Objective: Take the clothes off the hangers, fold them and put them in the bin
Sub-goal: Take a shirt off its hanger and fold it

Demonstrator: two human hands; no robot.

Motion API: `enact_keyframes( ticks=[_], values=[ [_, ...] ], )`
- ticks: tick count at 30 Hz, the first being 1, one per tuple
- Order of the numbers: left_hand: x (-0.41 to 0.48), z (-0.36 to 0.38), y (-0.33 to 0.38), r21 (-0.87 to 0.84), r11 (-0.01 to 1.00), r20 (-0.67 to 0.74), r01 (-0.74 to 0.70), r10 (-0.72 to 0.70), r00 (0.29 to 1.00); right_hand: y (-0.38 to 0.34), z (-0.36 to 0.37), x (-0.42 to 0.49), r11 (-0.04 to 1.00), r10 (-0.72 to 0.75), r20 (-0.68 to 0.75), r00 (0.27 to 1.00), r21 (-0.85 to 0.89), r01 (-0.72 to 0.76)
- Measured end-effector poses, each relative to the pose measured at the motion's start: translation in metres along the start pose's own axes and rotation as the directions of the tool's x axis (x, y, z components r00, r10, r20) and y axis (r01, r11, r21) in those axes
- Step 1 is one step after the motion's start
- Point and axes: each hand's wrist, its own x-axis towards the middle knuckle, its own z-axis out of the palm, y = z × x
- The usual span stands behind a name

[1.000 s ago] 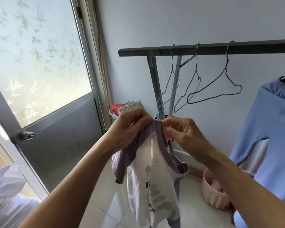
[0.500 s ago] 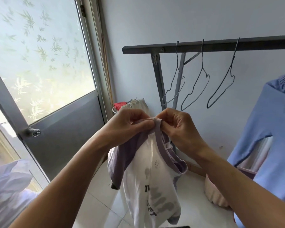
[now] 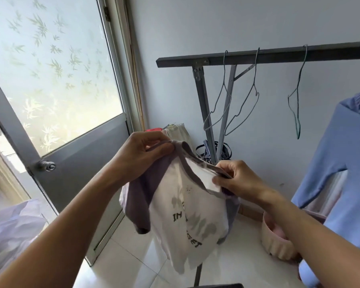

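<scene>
One blue garment (image 3: 345, 163) hangs from the rack rail (image 3: 279, 56) at right, not yet taken down. Held in mid-air before the rail, a white-and-purple T-shirt (image 3: 191, 215) is off its hanger but unfolded, its body dangling. A ribbed pink tub (image 3: 273, 244), possibly the bin, sits on the floor below right; its contents are unclear. Fingers of the left hand (image 3: 141, 154) pinch the collar's left side; fingers of the right hand (image 3: 237, 179) pinch its right side. Three wire hangers (image 3: 257, 94) hang bare, suggesting three garments removed.

Both hands (image 3: 141, 151) pinch shirt (image 3: 187, 206) (collar).
</scene>
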Motion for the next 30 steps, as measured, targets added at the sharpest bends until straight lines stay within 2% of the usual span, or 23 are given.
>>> enact_keyframes(
  ticks=[4, 8, 10, 13, 14, 17, 20, 22, 26, 30],
  values=[
    [-0.008, -0.017, -0.014, -0.008, 0.998, -0.034, 0.054, -0.054, 0.998, 0.002, -0.018, -0.001, 0.999, 0.004, -0.052, 0.999, -0.053, -0.007],
    [-0.015, -0.028, -0.021, -0.031, 0.997, -0.052, 0.069, -0.070, 0.996, -0.010, -0.032, -0.002, 0.998, -0.017, -0.008, 1.000, -0.063, 0.016],
    [-0.017, -0.030, -0.024, -0.050, 0.995, -0.068, 0.084, -0.087, 0.994, -0.018, -0.034, -0.003, 0.999, -0.035, 0.009, 0.999, 0.033, 0.034],
    [-0.018, -0.032, -0.025, -0.105, 0.988, -0.078, 0.115, -0.123, 0.989, -0.033, -0.035, -0.009, 0.960, -0.043, 0.077, 0.996, 0.279, 0.020],
    [-0.019, -0.033, -0.024, -0.123, 0.985, -0.078, 0.123, -0.133, 0.988, -0.036, -0.038, -0.011, 0.953, -0.062, 0.113, 0.992, 0.303, 0.025],
    [-0.019, -0.035, -0.025, -0.165, 0.975, -0.074, 0.148, -0.162, 0.984, -0.039, -0.049, -0.015, 0.976, -0.083, 0.241, 0.967, 0.215, 0.031],
    [-0.020, -0.036, -0.026, -0.169, 0.970, -0.067, 0.174, -0.188, 0.980, -0.038, -0.061, -0.015, 0.987, -0.079, 0.275, 0.958, 0.158, 0.036],
    [-0.020, -0.037, -0.025, -0.144, 0.970, -0.049, 0.195, -0.204, 0.978, -0.040, -0.062, -0.016, 0.986, -0.090, 0.224, 0.970, 0.159, 0.055],
    [-0.022, -0.033, -0.023, -0.132, 0.966, -0.023, 0.221, -0.225, 0.974, -0.038, -0.057, -0.017, 0.975, -0.090, 0.018, 0.996, 0.207, 0.084],
    [-0.021, -0.016, -0.028, -0.208, 0.927, -0.144, 0.311, -0.344, 0.928, -0.036, -0.042, -0.016, 0.959, 0.025, -0.130, 0.991, 0.283, 0.013]
  ],
)
